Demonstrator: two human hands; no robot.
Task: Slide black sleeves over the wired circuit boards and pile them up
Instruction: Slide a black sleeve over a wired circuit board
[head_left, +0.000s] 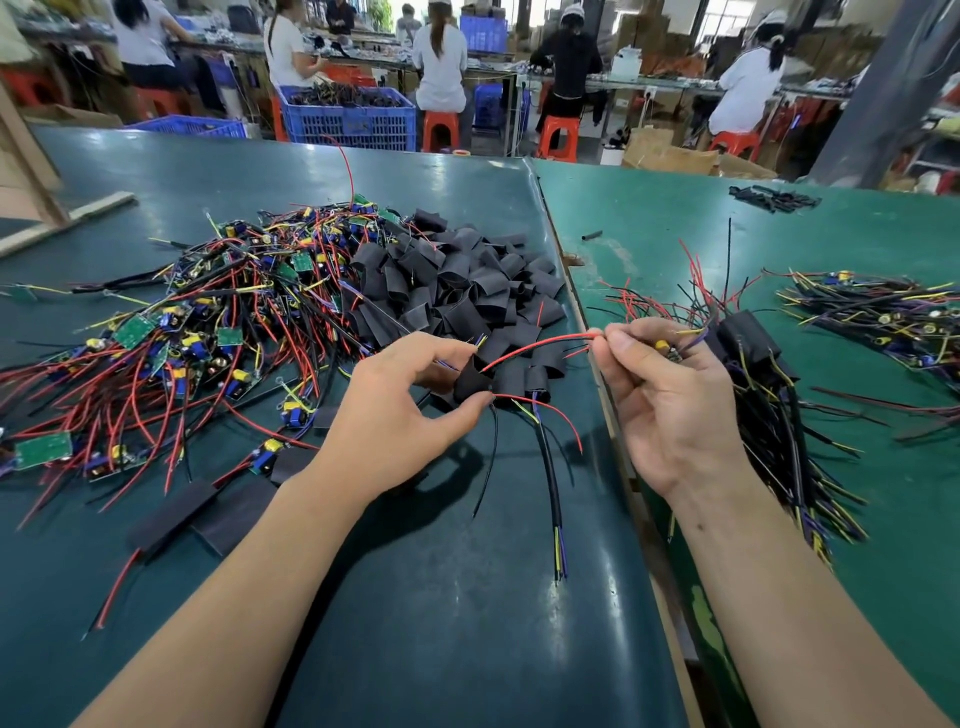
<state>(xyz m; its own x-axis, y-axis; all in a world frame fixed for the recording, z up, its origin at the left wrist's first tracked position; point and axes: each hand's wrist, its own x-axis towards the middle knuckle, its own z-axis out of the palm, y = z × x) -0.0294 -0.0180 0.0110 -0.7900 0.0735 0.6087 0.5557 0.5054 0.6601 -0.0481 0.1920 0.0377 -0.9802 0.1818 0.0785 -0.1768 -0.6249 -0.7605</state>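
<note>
So I'm holding one black sleeve (471, 382) pinched in my left hand (400, 415), thumb and forefinger curled around it, just above the dark green mat (441, 597) near its right edge. My right hand (670, 395) is pinching the tip of the red wire (540, 344) that's coming out of the sleeve's top end, and it's also cradling what looks like a little circuit board (667, 351) against the fingers, though that part is too hidden for me to be sure. A thick black lead (548, 467) and a thin one are dangling out of the sleeve's lower end toward me.

My take on doing this step well: I'm keeping the sleeve mouth squeezed open into an oval, feeding all the wires through together, and pulling gently on the wire tips rather than shoving the board, so nothing snags on the components.

The unsleeved boards (171, 332) are heaped toward the mat's left edge, loose sleeves (462, 280) are piled in the middle, and the finished ones (763, 374) are stacking up on the lighter green table (675, 218) just right of the seam.

As for writing or brands: I'm not seeing any I can read, the boards are too small and the background is blurry.
</note>
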